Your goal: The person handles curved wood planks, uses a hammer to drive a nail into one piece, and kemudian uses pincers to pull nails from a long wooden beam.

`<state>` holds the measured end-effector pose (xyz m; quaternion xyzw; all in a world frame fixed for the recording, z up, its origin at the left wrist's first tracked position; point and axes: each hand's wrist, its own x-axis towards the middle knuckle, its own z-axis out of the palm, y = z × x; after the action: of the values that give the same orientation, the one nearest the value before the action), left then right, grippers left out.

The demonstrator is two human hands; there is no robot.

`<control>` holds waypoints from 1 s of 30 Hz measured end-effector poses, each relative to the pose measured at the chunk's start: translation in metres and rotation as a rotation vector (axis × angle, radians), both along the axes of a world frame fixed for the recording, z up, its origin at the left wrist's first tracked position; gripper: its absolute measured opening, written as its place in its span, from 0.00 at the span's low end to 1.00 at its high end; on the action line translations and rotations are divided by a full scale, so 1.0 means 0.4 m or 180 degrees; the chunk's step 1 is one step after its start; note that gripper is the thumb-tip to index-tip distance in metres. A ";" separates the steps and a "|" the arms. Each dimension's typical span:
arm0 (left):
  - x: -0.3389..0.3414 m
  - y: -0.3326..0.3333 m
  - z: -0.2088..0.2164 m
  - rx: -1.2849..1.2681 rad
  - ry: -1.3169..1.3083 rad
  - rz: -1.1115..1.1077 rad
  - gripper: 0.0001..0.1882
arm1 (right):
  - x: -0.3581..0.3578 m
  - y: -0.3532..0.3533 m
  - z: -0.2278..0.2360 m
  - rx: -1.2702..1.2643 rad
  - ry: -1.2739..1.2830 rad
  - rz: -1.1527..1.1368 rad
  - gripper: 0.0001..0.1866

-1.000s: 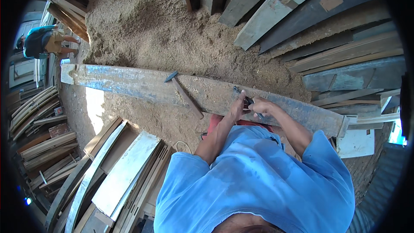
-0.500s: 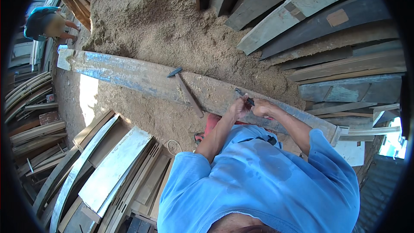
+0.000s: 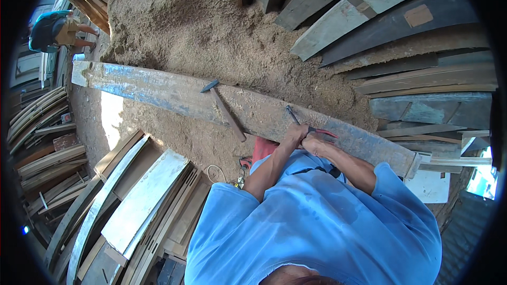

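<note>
Close in front of my body, both my hands are together over a long weathered plank (image 3: 369, 136). My left hand (image 3: 295, 135) is closed round a slim dark metal tool (image 3: 292, 114), whose tip sticks out toward the far edge of the plank. Touching it, my right hand (image 3: 315, 145) is closed beside a red-and-black handle (image 3: 325, 133) that projects to the right. The fingers hide whether the dark shaft and the red handle are one tool. Left of my hands, a hammer (image 3: 226, 112) with a wooden handle lies across the plank, its dark head farther away.
Sawdust (image 3: 174, 26) is heaped beyond the plank. Boards (image 3: 433, 82) are stacked at the right. More planks and a pale panel (image 3: 145, 200) stand at the lower left. A cord loop (image 3: 215, 173) lies near my left arm. Another person (image 3: 58, 31) is at the far left.
My hands have drawn slightly nearer and closer together. The dark shaft now shows longer beyond my left hand, and a red handle has come into sight by the right. The hammer stays put.
</note>
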<state>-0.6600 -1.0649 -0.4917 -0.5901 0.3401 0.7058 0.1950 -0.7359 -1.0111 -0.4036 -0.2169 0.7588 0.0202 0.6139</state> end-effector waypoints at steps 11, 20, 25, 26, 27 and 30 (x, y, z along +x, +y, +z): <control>0.009 0.010 0.017 -0.1467 -0.0890 -0.1852 0.25 | 0.065 0.107 -0.129 -0.0461 0.0129 -0.0044 0.16; 0.016 0.069 -0.033 -0.1791 -0.0871 -0.1717 0.25 | 0.060 0.167 -0.202 -0.0841 -0.0284 -0.0307 0.28; 0.033 0.074 -0.062 -0.1794 -0.0609 -0.1641 0.30 | 0.048 0.188 -0.241 -0.1252 -0.0102 -0.0061 0.27; 0.033 0.066 -0.070 -0.1832 -0.0493 -0.1631 0.32 | 0.017 0.151 -0.195 -0.0953 -0.0155 0.0093 0.26; 0.036 0.059 -0.067 -0.1529 -0.0082 -0.1127 0.31 | -0.019 0.107 -0.110 -0.0626 -0.0210 0.0237 0.24; 0.061 0.025 -0.045 -0.0473 0.1113 0.0269 0.29 | -0.079 0.064 -0.028 -0.0060 -0.0520 0.0031 0.19</control>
<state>-0.6355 -1.0549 -0.5095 -0.4850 0.3949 0.7780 0.0589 -0.7676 -0.9856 -0.4149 -0.2272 0.7053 -0.0017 0.6715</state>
